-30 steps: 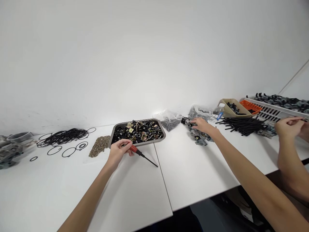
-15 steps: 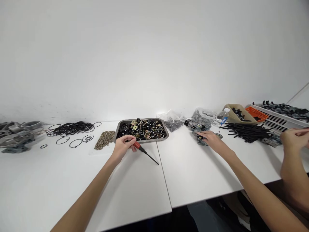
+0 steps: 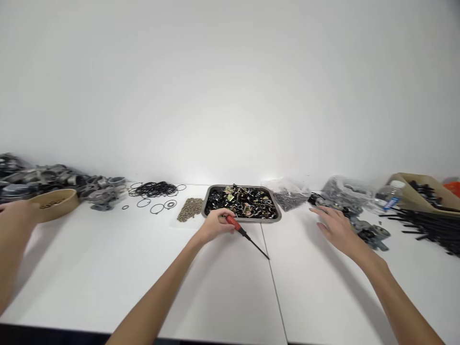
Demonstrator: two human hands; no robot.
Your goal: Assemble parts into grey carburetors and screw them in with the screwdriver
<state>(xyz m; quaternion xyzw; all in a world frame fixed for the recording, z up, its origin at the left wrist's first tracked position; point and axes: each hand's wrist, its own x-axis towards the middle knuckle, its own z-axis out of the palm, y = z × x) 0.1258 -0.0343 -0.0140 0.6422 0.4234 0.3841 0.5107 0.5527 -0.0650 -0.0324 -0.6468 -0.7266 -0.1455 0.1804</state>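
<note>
A screwdriver (image 3: 235, 223) with a red handle and dark shaft is in my left hand (image 3: 217, 225), its tip angled down to the right near the table seam. Just behind that hand lies a metal tray (image 3: 278, 218) of mixed black and brass-coloured small parts. My right hand (image 3: 336, 229) hovers over the table with fingers spread and nothing in them. Grey metal assemblies (image 3: 373, 235) lie right beside it, partly hidden by the hand and wrist.
Brass pieces (image 3: 190, 209) and black rubber rings (image 3: 155, 189) lie left of the tray. Farther left, another person's hand (image 3: 19, 215) is at a tan bowl (image 3: 68, 207) near grey castings (image 3: 104, 194). Rightward are plastic bags (image 3: 347, 189), a bottle (image 3: 391, 194) and black tubes (image 3: 431, 230).
The view has swung left, bringing the tan bowl and another person's hand into sight. My right hand has come off the metal assembly and opened. My left hand keeps the screwdriver.
</note>
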